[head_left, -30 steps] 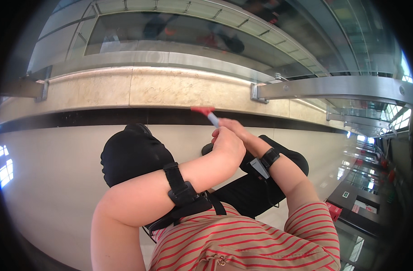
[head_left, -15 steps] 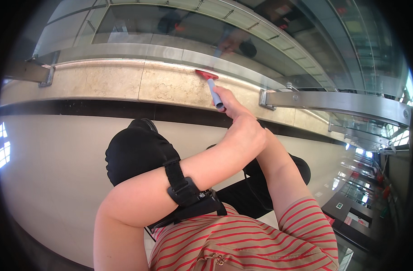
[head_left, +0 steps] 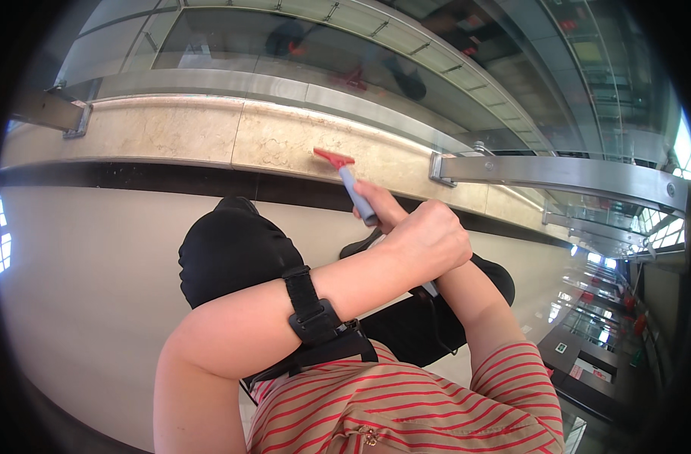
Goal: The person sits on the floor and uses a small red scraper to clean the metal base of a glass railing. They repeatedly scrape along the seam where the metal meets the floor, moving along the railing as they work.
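Observation:
My right hand [head_left: 381,203] is wrapped round the grey handle of a small scraper [head_left: 335,157] with a wide red head. The head points away from me, over the beige stone ledge [head_left: 277,140]; whether it touches the stone I cannot tell. My left forearm crosses in front of my body, and my left hand [head_left: 434,236] is closed in a fist above my right wrist. A pale grey strip shows just below that fist; what the hand holds, if anything, is hidden.
A glass panel [head_left: 232,45] rises behind the ledge and mirrors the red head. Metal brackets stand at the left [head_left: 71,117] and right [head_left: 557,170]. A dark band [head_left: 164,178] runs along the ledge's foot. My knee [head_left: 236,253] is bent over the pale floor [head_left: 88,280].
The scraper has come back toward me, from the glass side of the ledge to its nearer part. My left fist has moved slightly right and now shows more fully.

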`<state>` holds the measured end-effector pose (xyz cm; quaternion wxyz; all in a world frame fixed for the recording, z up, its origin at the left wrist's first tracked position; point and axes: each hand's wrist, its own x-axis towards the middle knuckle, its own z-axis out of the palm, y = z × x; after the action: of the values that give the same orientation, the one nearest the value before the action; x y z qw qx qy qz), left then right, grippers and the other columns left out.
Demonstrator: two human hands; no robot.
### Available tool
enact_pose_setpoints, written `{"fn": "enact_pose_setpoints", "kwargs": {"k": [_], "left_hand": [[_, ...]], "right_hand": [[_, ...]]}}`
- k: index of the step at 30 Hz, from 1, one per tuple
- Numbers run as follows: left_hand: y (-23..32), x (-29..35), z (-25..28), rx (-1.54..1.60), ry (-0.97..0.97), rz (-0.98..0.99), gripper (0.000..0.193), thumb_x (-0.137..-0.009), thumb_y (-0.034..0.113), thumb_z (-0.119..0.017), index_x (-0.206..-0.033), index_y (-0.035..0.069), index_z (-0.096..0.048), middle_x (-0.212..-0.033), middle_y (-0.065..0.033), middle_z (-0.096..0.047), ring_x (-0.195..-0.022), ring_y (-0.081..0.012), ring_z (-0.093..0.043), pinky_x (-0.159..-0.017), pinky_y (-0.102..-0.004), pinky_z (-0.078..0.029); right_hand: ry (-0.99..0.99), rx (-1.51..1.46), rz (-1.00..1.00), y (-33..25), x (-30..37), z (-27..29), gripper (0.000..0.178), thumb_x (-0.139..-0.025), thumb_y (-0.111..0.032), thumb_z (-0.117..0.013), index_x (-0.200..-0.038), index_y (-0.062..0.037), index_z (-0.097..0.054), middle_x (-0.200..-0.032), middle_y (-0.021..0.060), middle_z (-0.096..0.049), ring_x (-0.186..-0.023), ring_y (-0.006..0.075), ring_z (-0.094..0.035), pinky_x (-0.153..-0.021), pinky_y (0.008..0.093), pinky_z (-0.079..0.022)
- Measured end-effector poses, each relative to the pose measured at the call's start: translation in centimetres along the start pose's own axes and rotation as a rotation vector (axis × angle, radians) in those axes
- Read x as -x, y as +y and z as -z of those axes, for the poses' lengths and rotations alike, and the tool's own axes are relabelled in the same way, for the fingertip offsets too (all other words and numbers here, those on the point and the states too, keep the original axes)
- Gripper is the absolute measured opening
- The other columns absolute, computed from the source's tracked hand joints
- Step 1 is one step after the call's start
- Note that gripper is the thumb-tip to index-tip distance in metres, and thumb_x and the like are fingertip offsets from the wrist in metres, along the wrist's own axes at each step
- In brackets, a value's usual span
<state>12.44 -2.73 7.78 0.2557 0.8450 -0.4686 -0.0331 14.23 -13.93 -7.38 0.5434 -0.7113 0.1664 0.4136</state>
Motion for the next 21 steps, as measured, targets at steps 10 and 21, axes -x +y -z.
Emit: {"fn": "enact_pose_setpoints", "kwargs": {"k": [10,21], "left_hand": [[-1.1,-1.1,-0.8,0.034,0.449,0.032,0.004,-0.058,0.012,-0.061,-0.055,0.011,-0.058,-0.052,-0.0031,-0.059,-0.053,-0.0163,-0.061,-0.045,-0.0277,-0.043],[-1.3,-0.9,-0.7,0.041,0.376,-0.033,0.005,-0.065,0.011,-0.058,-0.065,0.006,-0.055,-0.057,-0.0048,-0.058,-0.054,-0.019,-0.061,-0.048,-0.0291,-0.046]], "right_hand": [[0.133,-0.147,-0.038,-4.5,-8.2,-2.6,0.023,-0.091,-0.033,-0.042,-0.087,-0.0108,-0.046,-0.062,0.0061,-0.052,-0.042,0.0111,-0.037,-0.034,0.0242,-0.024],[0.033,0.222,0.283,9.9,-1.1,-4.4,0.03,-0.09,-0.029,-0.049,-0.113,-0.009,-0.052,-0.069,0.0016,-0.053,-0.054,0.0115,-0.05,-0.046,0.0267,-0.039]]}}
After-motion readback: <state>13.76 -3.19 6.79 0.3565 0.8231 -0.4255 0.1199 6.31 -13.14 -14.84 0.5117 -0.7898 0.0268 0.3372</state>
